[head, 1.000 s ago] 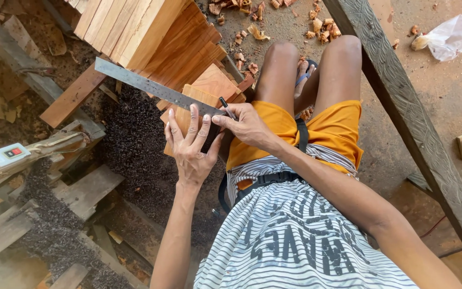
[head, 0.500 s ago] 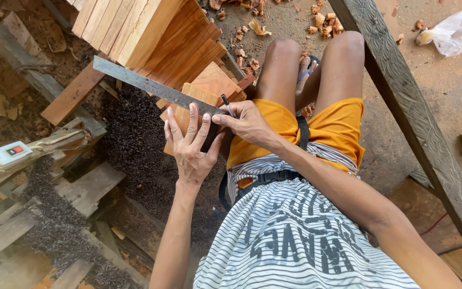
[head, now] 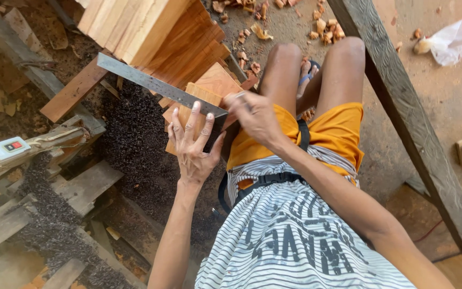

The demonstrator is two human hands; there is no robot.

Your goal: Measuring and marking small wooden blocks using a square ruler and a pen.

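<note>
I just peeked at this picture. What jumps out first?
A long grey metal ruler slants across a small wooden board in the middle, with the left hand spread flat on it and the right hand at the ruler's end. Behind them, at the top, stands a stack of wooden planks.

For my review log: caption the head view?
Left hand pressing a metal ruler across a wooden block; right hand at its edge.

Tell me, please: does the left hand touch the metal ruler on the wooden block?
Touching. The head view shows the left hand spread flat, fingertips pressed against the edge of the metal ruler lying across the wooden block, no gap visible.
</note>
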